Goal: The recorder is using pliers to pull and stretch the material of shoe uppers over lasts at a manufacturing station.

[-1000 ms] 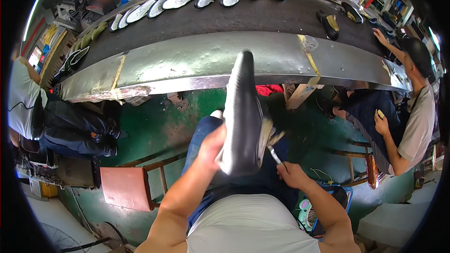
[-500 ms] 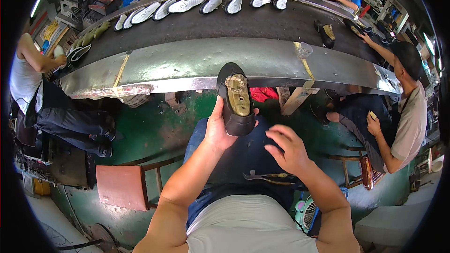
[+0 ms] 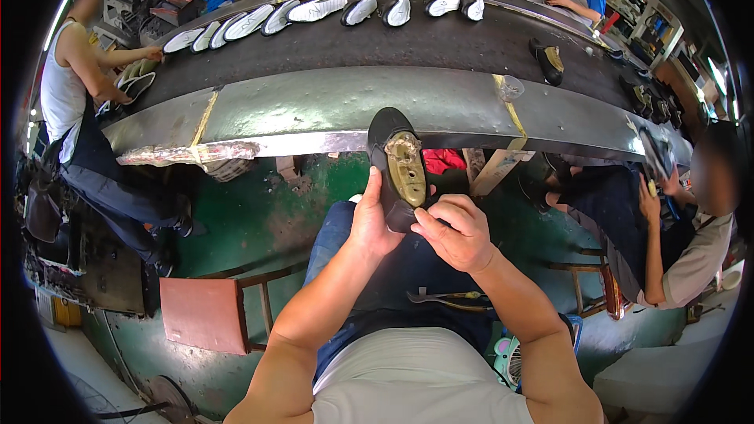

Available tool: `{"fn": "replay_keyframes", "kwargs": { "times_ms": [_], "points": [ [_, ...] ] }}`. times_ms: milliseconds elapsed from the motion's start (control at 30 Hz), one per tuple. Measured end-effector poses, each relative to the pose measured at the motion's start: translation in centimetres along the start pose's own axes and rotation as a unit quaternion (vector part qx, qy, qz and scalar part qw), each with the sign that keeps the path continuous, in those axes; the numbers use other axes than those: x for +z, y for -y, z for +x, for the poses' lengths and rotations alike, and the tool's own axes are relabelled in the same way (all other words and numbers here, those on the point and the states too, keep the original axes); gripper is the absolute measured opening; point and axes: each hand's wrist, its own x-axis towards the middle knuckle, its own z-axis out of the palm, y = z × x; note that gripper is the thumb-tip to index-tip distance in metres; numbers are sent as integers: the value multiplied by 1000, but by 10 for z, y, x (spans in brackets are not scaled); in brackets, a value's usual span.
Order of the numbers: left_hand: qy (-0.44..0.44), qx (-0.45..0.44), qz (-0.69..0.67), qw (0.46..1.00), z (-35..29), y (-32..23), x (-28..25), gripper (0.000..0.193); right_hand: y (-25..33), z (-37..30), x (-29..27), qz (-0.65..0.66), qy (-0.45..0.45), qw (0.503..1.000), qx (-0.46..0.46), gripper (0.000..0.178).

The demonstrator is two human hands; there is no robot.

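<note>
A black shoe (image 3: 380, 137) with a gold-coloured shoe last (image 3: 408, 177) inside it stands toe up before me. My left hand (image 3: 372, 224) is closed round the heel end from the left, and its thumb lies along the shoe's side. At the heel's top edge, my right hand (image 3: 455, 234) pinches with thumb and forefinger, the other fingers curled in. Its fingertips partly hide the rim there.
Beyond the shoe runs a dark conveyor belt with a metal edge (image 3: 314, 110), bearing several white shoes (image 3: 316, 9) and a black shoe (image 3: 548, 62). Co-workers sit or stand at both sides. A hammer (image 3: 428, 296) lies near my lap; a brown stool (image 3: 203, 314) is at left.
My right hand has come in from the right, its spread fingers now pinched at the shoe's heel. The left co-worker reaches onto the belt; the right one has drawn back holding a shoe.
</note>
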Motion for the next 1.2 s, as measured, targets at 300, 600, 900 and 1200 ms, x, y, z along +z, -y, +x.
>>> {"fn": "replay_keyframes", "kwargs": {
  "times_ms": [300, 600, 900, 1200],
  "points": [
    [-10, -2, -13, 1000, 0, 2, 0, 66, -3, 0, -2, 8, 22, 1000, 6, 40],
    [27, 5, -3, 1000, -9, -1, 8, 60, -12, 20, 1, 63, 44, 993, 88, 44],
    [-15, 50, -11, 999, 0, -1, 28, 59, -41, 61, 22, 175, 67, 980, 65, 16],
    [-46, 6, 81, 996, 21, 23, 8, 60, -34, -16, 15, 289, 4, 895, 340, 106]
  ]
}}
